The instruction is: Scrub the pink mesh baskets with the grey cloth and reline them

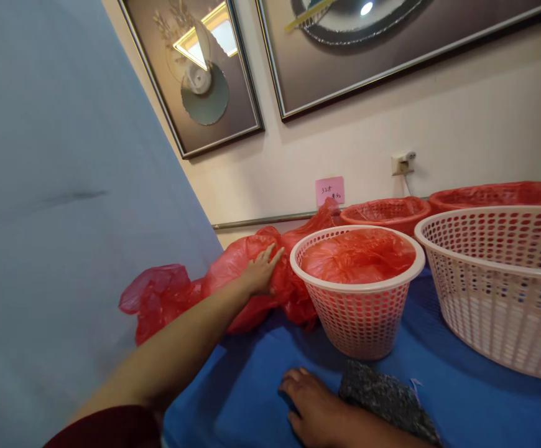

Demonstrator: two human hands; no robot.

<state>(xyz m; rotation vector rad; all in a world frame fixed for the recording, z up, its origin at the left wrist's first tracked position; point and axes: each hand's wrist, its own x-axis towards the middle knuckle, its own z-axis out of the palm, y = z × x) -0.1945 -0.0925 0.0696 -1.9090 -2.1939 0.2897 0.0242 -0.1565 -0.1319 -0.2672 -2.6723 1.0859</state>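
Note:
My left hand reaches out with its fingers spread and touches a filled red plastic bag at the back left. Lower down, my right hand rests on the blue table cover, fingers loosely bent and nothing visible in it. Beside my right wrist lies a dark grey textured cloth-like item; its exact kind is unclear. A round pale pink perforated basket stands just right of my left hand, with a red plastic bag inside it.
A larger pale perforated basket stands at the right. Behind are red baskets lined with red plastic. A pale blue panel borders the left. On the wall are a pink note, a socket and framed pictures.

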